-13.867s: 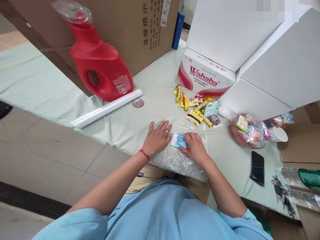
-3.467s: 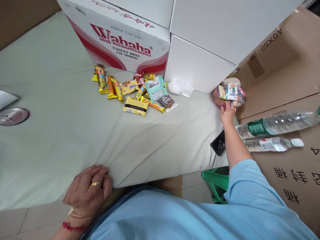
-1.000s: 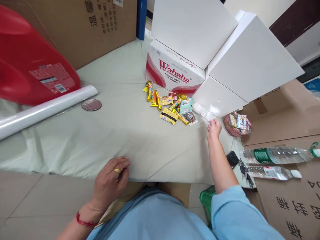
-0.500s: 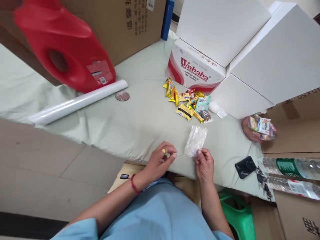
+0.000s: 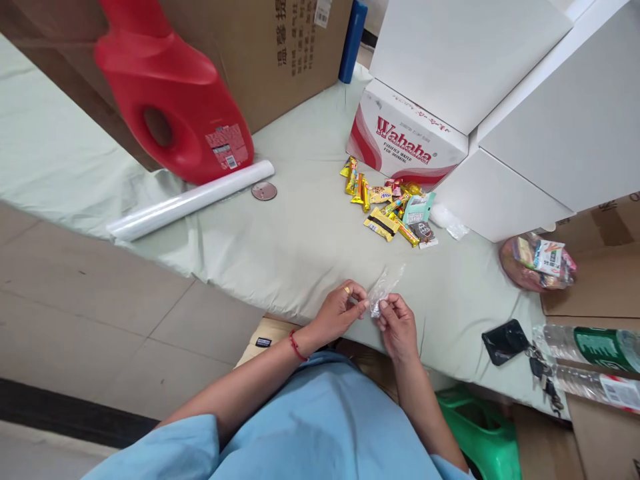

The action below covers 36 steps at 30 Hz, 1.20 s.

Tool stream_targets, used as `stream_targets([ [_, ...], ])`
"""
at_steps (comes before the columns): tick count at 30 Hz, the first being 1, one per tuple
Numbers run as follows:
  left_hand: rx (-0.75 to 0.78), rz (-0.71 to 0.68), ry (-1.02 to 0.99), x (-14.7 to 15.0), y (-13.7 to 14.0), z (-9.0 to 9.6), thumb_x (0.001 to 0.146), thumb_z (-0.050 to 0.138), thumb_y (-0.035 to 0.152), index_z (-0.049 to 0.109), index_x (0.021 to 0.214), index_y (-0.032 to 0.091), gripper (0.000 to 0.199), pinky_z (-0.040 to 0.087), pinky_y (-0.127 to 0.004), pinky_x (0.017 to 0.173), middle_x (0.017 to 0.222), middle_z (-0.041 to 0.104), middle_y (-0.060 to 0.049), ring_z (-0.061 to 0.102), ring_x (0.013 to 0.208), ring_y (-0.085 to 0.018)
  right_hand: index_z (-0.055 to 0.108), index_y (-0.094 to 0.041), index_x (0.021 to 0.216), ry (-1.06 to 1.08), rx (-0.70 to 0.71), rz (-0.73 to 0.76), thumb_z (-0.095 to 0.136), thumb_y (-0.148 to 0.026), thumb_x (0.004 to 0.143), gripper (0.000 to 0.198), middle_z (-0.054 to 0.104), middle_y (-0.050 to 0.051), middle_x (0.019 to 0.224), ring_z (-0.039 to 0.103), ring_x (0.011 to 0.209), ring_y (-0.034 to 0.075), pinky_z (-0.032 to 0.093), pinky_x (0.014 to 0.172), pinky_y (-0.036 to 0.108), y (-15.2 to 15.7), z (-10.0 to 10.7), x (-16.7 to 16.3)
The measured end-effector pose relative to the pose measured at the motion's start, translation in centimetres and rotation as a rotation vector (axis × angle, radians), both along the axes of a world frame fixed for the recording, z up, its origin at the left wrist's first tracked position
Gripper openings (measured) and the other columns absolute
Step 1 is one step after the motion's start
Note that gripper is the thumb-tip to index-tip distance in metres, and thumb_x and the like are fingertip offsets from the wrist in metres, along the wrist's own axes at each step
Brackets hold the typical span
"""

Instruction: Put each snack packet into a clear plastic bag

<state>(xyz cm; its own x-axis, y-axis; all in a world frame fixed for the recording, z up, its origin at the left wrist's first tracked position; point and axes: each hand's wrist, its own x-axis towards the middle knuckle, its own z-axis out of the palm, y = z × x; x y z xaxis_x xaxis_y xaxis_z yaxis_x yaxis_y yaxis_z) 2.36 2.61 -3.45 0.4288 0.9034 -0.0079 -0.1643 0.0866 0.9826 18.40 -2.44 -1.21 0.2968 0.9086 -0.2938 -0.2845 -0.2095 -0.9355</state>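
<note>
A small clear plastic bag [image 5: 386, 283] is pinched at its near edge by my right hand [image 5: 399, 325], close to the front edge of the cloth-covered table [image 5: 290, 253]. My left hand [image 5: 343, 309], with a ring and a red wrist cord, has its fingertips closed at the bag's left corner. The bag looks gathered and crumpled between the hands. Beyond it lies a pile of small wrapped snacks [image 5: 383, 224], mostly in yellow wrappers, with a pale green packet [image 5: 419, 208] among them. Another crumpled clear bag [image 5: 449, 220] rests right of the pile.
A red jug [image 5: 195, 100] and a roll of plastic film [image 5: 195, 200] stand and lie at left, with a round metal disc [image 5: 264, 191]. Behind are a Wahaha box [image 5: 405, 143] and white boxes. At right are a snack bowl [image 5: 520, 267], black pouch [image 5: 505, 342], keys and bottles [image 5: 600, 345].
My left hand has come over to the bag and closed on its corner. The bag, flat and spread before, is now bunched narrower. The whole view has shifted slightly.
</note>
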Motion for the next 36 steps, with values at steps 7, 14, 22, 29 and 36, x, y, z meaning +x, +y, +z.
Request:
stream_targets([
  [7,0.104,-0.019,0.052,-0.2,0.3,0.3,0.098,0.066,0.045,0.064,0.084,0.019,0.030,0.046,-0.029,0.073,0.087,0.059,-0.002,0.057,0.079,-0.015,0.073,-0.023,0.090,-0.162,0.047,0.149,0.082,-0.058,0.085,0.037,0.050,-0.006,0.061,0.039,0.056,0.011,0.032,0.055,0.025,-0.3,-0.4,-0.4],
  [14,0.062,0.001,-0.020,-0.3,0.4,-0.1,0.098,0.065,0.056,0.061,0.083,0.019,0.040,0.046,-0.028,0.069,0.085,0.059,-0.001,0.056,0.072,-0.013,0.073,-0.023,0.086,-0.193,0.045,0.155,0.081,-0.059,0.085,0.036,0.051,-0.005,0.062,0.038,0.056,0.012,0.031,0.055,0.026,-0.1,0.5,-0.5],
  [22,-0.146,-0.043,-0.080,-0.4,0.3,0.7,0.098,0.056,0.070,0.056,0.093,0.020,0.050,0.048,-0.029,0.067,0.075,0.063,0.001,0.058,0.064,-0.013,0.069,-0.024,0.085,-0.182,0.093,0.079,0.080,-0.058,0.086,0.035,0.059,-0.002,0.073,0.049,0.066,0.015,0.042,0.066,0.028,-0.9,0.4,0.7],
  [29,0.031,-0.036,0.014,-0.1,0.7,0.5,0.089,0.074,0.062,0.060,0.078,0.019,0.046,0.046,-0.029,0.074,0.084,0.059,-0.001,0.056,0.079,-0.015,0.077,-0.025,0.095,-0.274,0.155,0.171,0.076,-0.051,0.092,0.026,0.071,0.002,0.088,0.060,0.084,0.020,0.048,0.081,0.032,-1.1,0.0,0.4],
  [36,-0.038,-0.043,-0.011,-0.6,0.7,0.9,0.090,0.073,0.060,0.058,0.076,0.019,0.046,0.048,-0.030,0.077,0.090,0.061,-0.003,0.055,0.079,-0.014,0.072,-0.024,0.090,-0.232,0.053,0.024,0.077,-0.056,0.089,0.033,0.062,-0.003,0.069,0.051,0.062,0.015,0.043,0.061,0.028,-1.4,-0.1,1.7],
])
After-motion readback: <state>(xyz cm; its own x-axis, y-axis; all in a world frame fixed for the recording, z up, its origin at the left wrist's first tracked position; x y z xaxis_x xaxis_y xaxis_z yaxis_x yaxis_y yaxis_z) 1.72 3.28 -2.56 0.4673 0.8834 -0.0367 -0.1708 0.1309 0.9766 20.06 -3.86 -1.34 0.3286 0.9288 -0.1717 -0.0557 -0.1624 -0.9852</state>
